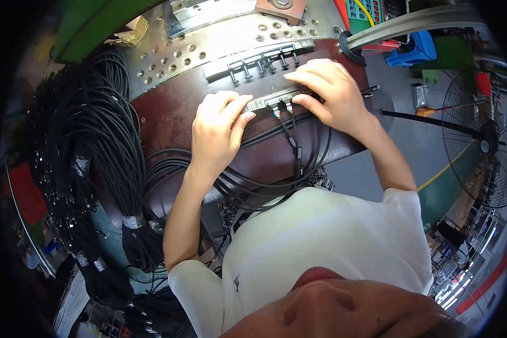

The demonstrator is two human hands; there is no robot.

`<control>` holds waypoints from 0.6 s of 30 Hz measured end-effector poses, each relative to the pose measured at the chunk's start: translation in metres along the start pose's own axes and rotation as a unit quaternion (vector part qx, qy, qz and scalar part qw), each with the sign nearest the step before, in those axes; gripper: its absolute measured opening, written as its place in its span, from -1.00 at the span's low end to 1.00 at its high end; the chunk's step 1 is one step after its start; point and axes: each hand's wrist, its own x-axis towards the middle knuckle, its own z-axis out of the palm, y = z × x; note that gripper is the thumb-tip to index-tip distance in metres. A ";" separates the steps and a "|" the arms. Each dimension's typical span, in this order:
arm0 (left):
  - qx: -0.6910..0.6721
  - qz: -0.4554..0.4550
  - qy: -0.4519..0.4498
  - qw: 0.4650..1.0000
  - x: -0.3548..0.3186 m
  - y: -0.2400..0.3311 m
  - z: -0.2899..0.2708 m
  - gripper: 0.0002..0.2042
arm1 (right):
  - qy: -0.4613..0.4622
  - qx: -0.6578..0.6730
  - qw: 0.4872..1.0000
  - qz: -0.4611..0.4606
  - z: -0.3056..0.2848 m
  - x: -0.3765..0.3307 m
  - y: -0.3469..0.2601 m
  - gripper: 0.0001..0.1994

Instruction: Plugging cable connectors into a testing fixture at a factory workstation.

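Observation:
A narrow grey metal fixture strip [267,100] lies across a dark brown worktop [169,112]. My left hand [218,128] rests on the strip's left end, fingers pressing it. My right hand [325,93] lies on the right end, fingertips at the black cable plugs [281,107] seated in the strip. Thin black cables [294,149] run from those plugs down toward my body and loop across the worktop. A second metal strip with black plugs [259,61] sits just beyond.
Large bundles of black cable [104,146], taped in places, hang at the left. A perforated metal plate [208,45] stands behind the worktop. A blue bin [414,49] and a floor fan [484,141] are at the right over grey floor.

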 end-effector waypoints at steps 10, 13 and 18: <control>-0.682 -0.352 -0.155 0.622 0.036 0.057 -0.010 -0.59 | 0.112 0.013 0.979 -0.168 0.039 0.111 0.028 -0.78; -0.644 -0.355 0.006 0.678 0.072 0.015 -0.027 -0.69 | 0.104 -0.004 0.982 -0.159 0.063 0.142 0.056 -0.78; -0.286 -0.156 -0.068 0.943 0.123 -0.032 -0.032 -0.81 | 0.066 -0.062 0.989 -0.119 0.068 0.155 0.125 -0.77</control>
